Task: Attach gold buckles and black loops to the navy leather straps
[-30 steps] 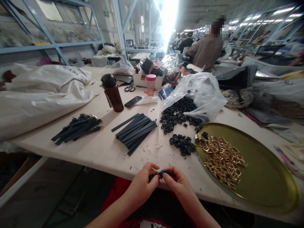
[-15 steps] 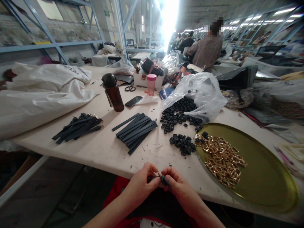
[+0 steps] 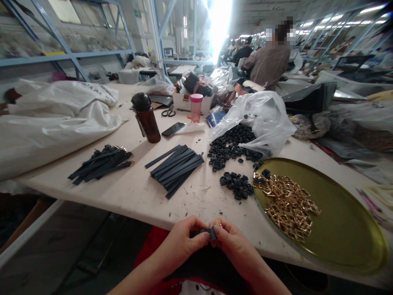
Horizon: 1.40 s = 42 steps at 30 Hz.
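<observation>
Close to the table's front edge, my left hand (image 3: 190, 237) pinches a short dark strap (image 3: 211, 232) between thumb and fingers. From the other side my right hand (image 3: 229, 237) grips the same strap, its thumb against the folded end. A small gold glint shows at the right fingertips, too small to name for sure. Beyond the hands lies a stack of flat dark straps (image 3: 176, 168). Small black loops (image 3: 236, 186) are heaped to the right of it. Gold buckles (image 3: 288, 205) lie on a round brass-coloured tray (image 3: 344, 221). Straps with gold buckles (image 3: 101, 164) form a pile at left.
A brown bottle (image 3: 147, 119), a phone (image 3: 173, 129), scissors (image 3: 168, 112) and a pink-lidded jar (image 3: 196, 108) stand or lie farther back. More black loops spill from a clear plastic bag (image 3: 267, 119). White sacking (image 3: 61, 119) covers the left side. A person (image 3: 268, 61) is beyond the table.
Both hands have stayed together at the table edge. The strap between them has turned, so its folded end now shows flat, and the right fingers have shifted around it.
</observation>
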Each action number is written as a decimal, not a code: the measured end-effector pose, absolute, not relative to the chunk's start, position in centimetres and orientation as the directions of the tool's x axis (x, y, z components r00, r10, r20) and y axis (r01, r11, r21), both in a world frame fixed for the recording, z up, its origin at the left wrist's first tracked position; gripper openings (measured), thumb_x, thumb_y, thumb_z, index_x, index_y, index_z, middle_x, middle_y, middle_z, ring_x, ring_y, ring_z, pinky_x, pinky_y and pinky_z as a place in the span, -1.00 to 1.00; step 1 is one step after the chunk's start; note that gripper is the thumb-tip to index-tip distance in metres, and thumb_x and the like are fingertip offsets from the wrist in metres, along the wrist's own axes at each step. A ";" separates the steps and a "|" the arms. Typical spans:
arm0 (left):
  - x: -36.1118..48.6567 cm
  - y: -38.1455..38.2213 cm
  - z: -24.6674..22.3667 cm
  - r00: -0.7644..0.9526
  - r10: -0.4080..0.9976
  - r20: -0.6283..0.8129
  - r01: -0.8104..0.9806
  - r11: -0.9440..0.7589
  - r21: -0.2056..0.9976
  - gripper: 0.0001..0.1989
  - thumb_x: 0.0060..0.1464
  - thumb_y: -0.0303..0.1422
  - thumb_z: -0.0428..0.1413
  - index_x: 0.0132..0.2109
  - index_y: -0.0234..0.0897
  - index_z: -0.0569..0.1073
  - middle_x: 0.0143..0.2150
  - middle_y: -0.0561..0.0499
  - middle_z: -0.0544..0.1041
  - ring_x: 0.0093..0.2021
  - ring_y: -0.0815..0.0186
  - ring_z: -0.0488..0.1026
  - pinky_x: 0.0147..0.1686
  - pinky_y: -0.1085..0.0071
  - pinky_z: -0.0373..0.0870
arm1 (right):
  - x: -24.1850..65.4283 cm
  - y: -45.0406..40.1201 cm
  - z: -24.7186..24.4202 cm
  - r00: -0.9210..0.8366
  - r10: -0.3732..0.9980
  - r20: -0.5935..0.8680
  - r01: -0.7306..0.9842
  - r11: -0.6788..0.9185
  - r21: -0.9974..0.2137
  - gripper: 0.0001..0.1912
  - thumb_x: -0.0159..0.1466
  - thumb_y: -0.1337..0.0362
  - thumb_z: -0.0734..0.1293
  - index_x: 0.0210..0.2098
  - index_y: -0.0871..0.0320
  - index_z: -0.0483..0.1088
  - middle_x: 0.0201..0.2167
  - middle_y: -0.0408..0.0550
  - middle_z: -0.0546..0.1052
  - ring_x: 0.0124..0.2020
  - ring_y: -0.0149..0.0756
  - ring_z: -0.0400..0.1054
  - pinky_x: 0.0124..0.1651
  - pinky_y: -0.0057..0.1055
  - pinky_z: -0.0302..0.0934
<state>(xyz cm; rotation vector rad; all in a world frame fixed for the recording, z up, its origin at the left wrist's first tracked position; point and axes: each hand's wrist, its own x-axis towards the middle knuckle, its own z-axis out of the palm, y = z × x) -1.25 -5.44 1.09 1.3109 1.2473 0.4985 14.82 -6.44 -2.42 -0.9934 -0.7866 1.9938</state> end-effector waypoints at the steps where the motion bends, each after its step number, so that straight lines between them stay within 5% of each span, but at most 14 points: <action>1: -1.2 -5.5 1.3 0.347 0.846 -0.406 0.291 0.314 0.904 -0.76 -0.03 -0.22 0.08 -0.33 -0.34 0.41 -0.41 0.04 0.49 -0.42 0.39 0.35 -0.43 0.51 0.22 | 14.8 -6.4 -2.2 -0.394 0.840 -0.373 -0.348 -0.512 -0.785 -0.69 0.10 0.10 0.34 -0.54 0.19 0.22 -0.57 -0.20 0.34 -0.50 -0.45 0.18 -0.39 -0.50 0.04; 7: -1.3 -5.7 1.4 0.384 0.803 -0.456 0.139 0.438 0.888 -0.74 -0.06 -0.25 0.10 -0.28 -0.37 0.38 -0.38 0.00 0.50 -0.43 0.40 0.35 -0.51 0.53 0.16 | 14.3 -5.9 -2.6 -0.233 0.892 -0.386 -0.220 -0.435 -0.873 -0.64 0.07 0.09 0.34 -0.54 0.12 0.07 -0.67 -0.28 0.29 -0.60 -0.46 0.18 -0.48 -0.50 0.05; 11: -1.3 -5.8 1.0 0.374 0.794 -0.479 0.114 0.473 0.873 -0.74 -0.09 -0.27 0.11 -0.27 -0.37 0.39 -0.41 0.03 0.47 -0.44 0.42 0.33 -0.49 0.53 0.17 | 14.5 -5.9 -3.1 -0.140 0.939 -0.313 -0.071 -0.325 -0.943 -0.62 0.02 0.05 0.36 -0.34 0.10 0.14 -0.64 -0.32 0.28 -0.64 -0.46 0.16 -0.56 -0.51 0.02; 15: -1.5 -5.9 0.7 0.414 0.765 -0.494 0.054 0.520 0.852 -0.72 -0.11 -0.27 0.14 -0.26 -0.39 0.40 -0.42 0.03 0.46 -0.46 0.44 0.33 -0.45 0.51 0.20 | 15.2 -6.0 -2.6 -0.304 0.896 -0.323 0.036 -0.327 -0.944 -0.70 0.11 0.03 0.27 -0.35 0.14 0.25 -0.69 -0.30 0.26 -0.64 -0.47 0.13 -0.55 -0.51 -0.03; 24: -1.9 -6.6 -0.2 0.466 0.741 -0.483 -0.050 0.567 0.822 -0.69 -0.11 -0.27 0.18 -0.25 -0.41 0.40 -0.42 0.02 0.48 -0.45 0.44 0.38 -0.40 0.49 0.25 | 15.6 -6.6 -2.4 -0.460 0.770 -0.442 -0.160 -0.561 -0.812 -0.69 0.08 0.08 0.34 -0.41 0.14 0.17 -0.60 -0.25 0.40 -0.63 -0.52 0.18 -0.53 -0.56 -0.04; 33: -1.1 -6.6 -0.3 0.433 0.667 -0.607 0.056 0.652 0.756 -0.76 -0.22 -0.34 0.19 -0.36 -0.39 0.41 -0.51 0.05 0.49 -0.57 0.46 0.38 -0.52 0.54 0.24 | 16.6 -7.0 -2.2 -0.400 0.838 -0.370 0.177 -0.325 -0.929 -0.85 0.08 0.23 0.32 -0.49 0.14 0.26 -0.67 -0.30 0.27 -0.62 -0.51 0.10 -0.56 -0.57 -0.05; 38: -1.4 -6.7 -0.2 0.520 0.667 -0.534 0.096 0.576 0.812 -0.79 -0.11 -0.34 0.14 -0.30 -0.38 0.44 -0.48 0.05 0.50 -0.50 0.44 0.40 -0.46 0.53 0.25 | 16.6 -7.1 -2.0 -0.506 0.736 -0.450 0.063 -0.488 -0.870 -0.76 0.07 0.13 0.30 -0.50 0.14 0.20 -0.67 -0.28 0.31 -0.67 -0.52 0.10 -0.59 -0.56 -0.05; 42: -1.8 -6.5 -0.3 0.531 0.666 -0.524 0.140 0.541 0.830 -0.81 -0.09 -0.35 0.12 -0.30 -0.38 0.43 -0.43 0.03 0.50 -0.47 0.43 0.41 -0.43 0.51 0.28 | 16.4 -7.3 -2.2 -0.501 0.762 -0.410 0.021 -0.463 -0.886 -0.72 0.13 0.06 0.23 -0.48 0.14 0.17 -0.65 -0.28 0.29 -0.69 -0.55 0.07 -0.59 -0.56 -0.10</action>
